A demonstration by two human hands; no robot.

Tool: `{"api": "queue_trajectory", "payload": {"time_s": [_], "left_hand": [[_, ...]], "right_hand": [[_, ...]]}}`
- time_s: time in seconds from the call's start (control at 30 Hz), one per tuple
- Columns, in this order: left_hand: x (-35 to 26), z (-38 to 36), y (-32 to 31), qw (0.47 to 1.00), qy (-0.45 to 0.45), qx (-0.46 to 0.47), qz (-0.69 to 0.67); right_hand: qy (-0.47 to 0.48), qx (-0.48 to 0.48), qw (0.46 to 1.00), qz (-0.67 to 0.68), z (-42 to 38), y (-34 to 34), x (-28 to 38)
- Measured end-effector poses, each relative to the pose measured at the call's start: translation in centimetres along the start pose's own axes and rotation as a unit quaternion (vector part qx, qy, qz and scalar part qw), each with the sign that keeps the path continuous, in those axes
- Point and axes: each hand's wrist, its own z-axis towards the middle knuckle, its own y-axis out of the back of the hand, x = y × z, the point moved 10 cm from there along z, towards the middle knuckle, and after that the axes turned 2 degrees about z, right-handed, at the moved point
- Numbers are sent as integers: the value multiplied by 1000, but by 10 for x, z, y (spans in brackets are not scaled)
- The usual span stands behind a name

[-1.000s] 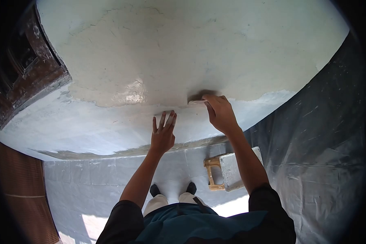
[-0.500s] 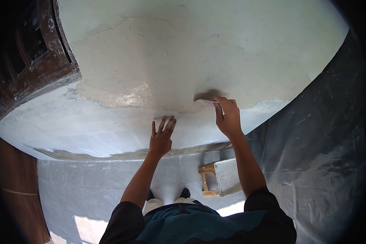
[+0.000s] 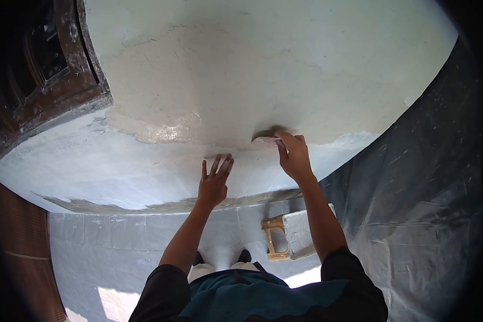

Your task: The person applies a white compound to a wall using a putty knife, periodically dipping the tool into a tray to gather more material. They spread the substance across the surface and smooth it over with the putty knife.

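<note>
Facing the wall (image 3: 284,64), I read the scene from the left edge inward. A dark wooden frame (image 3: 53,80), a door or window, I cannot tell which, sits at far left, cut off by the lens rim. Next to it the fresh putty patch (image 3: 172,129) shines wet just left of centre, with duller, dry-looking coat above it.

My left hand (image 3: 213,182) lies flat on the wall below the wet patch, fingers spread apart, holding nothing. My right hand (image 3: 292,155) is just to its right and slightly higher, pinched closed on a small putty blade (image 3: 265,139). The blade lies up and to the left of that hand, touching the wall at the seam between the tan coat and the pale band under it. Its long axis runs roughly level, left to right, edge against the plaster. The right hand is the nearer one; the left is near but apart from the blade.

Down on the tiled floor (image 3: 118,231), between my right forearm and my shoes, rests a plaster-caked float with a wooden handle (image 3: 287,233). Grey sheeting (image 3: 429,188) covers the right side.

Hard to make out: most of the blade, hidden behind my fingers and its own shadow; part of the float, crossed by my forearm.
</note>
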Motion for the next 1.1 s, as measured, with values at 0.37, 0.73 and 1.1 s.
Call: {"api": "queue_trajectory", "payload": {"time_s": [0.37,0.73,1.1], "left_hand": [[2,0,-1,1000,4,18,-8],[0,-1,-2,1000,10,18,8],[-4,0,4,999,25,23,13]], "right_hand": [[38,34,998,-34,-1,-20,16],[34,4,997,-67,6,15,8],[22,-38,998,-46,13,25,6]]}}
